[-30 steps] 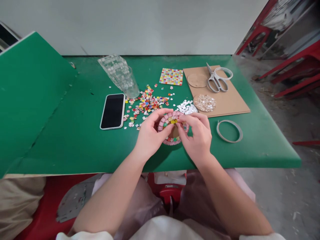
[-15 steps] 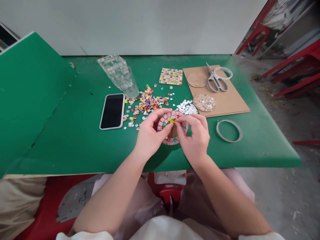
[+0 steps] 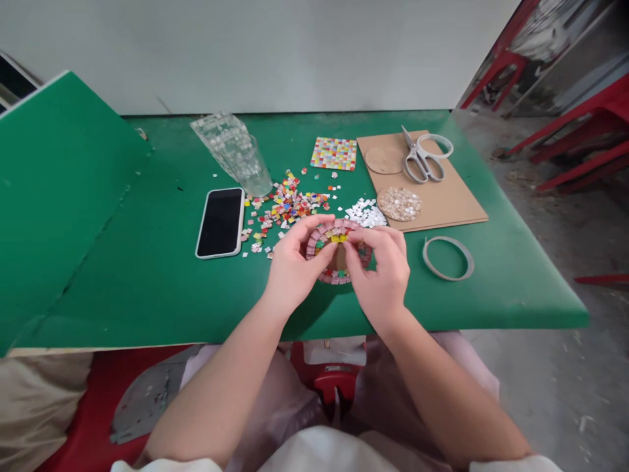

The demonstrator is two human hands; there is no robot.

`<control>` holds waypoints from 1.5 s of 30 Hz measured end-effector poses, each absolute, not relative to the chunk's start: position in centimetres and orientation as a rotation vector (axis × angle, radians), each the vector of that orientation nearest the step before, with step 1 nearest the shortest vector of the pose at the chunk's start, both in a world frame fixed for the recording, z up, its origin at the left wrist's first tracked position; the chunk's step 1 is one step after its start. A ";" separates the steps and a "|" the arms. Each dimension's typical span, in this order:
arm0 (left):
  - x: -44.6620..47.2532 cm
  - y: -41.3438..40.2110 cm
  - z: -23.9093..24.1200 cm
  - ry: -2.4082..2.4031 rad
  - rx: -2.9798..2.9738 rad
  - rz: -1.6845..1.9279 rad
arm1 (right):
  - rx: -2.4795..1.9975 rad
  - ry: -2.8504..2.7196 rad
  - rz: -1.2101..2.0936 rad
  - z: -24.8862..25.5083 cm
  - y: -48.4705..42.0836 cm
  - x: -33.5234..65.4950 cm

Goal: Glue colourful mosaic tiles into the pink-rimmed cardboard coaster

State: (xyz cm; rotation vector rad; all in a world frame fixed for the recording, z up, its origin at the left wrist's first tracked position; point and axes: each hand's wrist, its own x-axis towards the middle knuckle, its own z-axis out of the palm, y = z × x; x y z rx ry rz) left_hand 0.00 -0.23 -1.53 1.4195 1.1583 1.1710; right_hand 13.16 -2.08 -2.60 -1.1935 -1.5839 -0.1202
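Note:
A round mosaic coaster [image 3: 330,276] with a pink tile rim and a few coloured tiles inside lies on the green table [image 3: 147,275] between both hands. My left hand [image 3: 293,265] curls round its left edge, thumb and fingers gripping the rim. My right hand [image 3: 383,275] rests on its right side, thumb and forefinger pinched together over the small tiles in the middle. Loose coloured tiles [image 3: 287,203] are scattered just beyond, and a heap of white tiles [image 3: 366,213] lies to the right.
A phone [image 3: 221,221] lies face up at the left. Behind it is a tipped clear cup [image 3: 236,152]. A square tile mat [image 3: 335,153], a cardboard sheet [image 3: 452,196] with scissors [image 3: 421,157] and two discs, and a tape ring [image 3: 448,257] sit to the right.
Both hands stay on the coaster with small finger shifts; the right thumb and forefinger have closed in slightly over the centre. The view has tilted a little.

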 end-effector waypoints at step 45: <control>-1.8 0.0 -2.7 1.403 2.368 0.413 | -1.359 -2.102 0.572 -4.6 -0.7 16.3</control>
